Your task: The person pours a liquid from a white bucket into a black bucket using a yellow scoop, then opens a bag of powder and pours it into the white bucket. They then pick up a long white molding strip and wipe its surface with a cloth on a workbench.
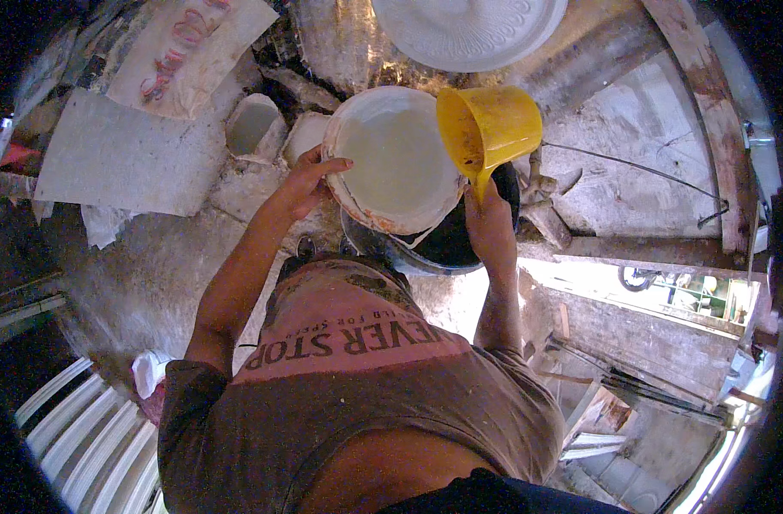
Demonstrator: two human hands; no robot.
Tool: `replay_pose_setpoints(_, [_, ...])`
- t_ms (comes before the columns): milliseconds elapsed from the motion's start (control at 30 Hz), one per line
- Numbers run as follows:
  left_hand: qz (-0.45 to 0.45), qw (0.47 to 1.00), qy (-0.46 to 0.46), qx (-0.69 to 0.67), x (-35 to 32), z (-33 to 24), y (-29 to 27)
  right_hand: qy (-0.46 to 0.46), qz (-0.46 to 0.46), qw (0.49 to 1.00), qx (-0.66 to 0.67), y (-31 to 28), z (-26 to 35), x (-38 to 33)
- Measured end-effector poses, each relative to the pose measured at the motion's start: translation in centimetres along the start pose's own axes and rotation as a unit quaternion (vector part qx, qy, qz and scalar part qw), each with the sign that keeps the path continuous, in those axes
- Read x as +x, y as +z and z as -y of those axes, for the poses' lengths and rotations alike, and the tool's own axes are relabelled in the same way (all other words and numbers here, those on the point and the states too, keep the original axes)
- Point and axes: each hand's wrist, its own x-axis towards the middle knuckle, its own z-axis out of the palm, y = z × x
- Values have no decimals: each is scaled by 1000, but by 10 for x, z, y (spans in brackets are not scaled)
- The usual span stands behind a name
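My left hand (310,178) grips the left rim of a round white bucket (333,194), with the thumb over the edge. Pale, cloudy liquid (396,154) fills much of what shows inside it. My right hand (487,210) is closed around the handle of a yellow plastic dipper (498,124). The dipper is tilted beside the bucket's right rim, its mouth facing left and toward me; a little residue shows inside. Below the bucket and my right hand is a larger black tub (447,244), partly hidden by them.
An ornate white round plaster piece (473,30) lies at the far side. Pale boards (134,154) and a cut-open container (254,127) are at the left. Curved white mouldings (91,428) stand at lower left. A wooden beam (717,128) runs along the right, near a thin rod (631,170).
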Motion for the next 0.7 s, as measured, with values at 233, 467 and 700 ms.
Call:
replay_pose_setpoints(233, [11, 1000, 8, -2, 4, 4, -3, -31, 42, 992, -111, 8, -2, 0])
replay_pose_setpoints(467, [1, 999, 39, 6, 2, 9, -10, -46, -49, 989, -134, 4, -21, 18])
replay_pose_setpoints(700, [0, 998, 45, -31, 21, 29, -29, 122, 140, 981, 63, 92, -252, 72])
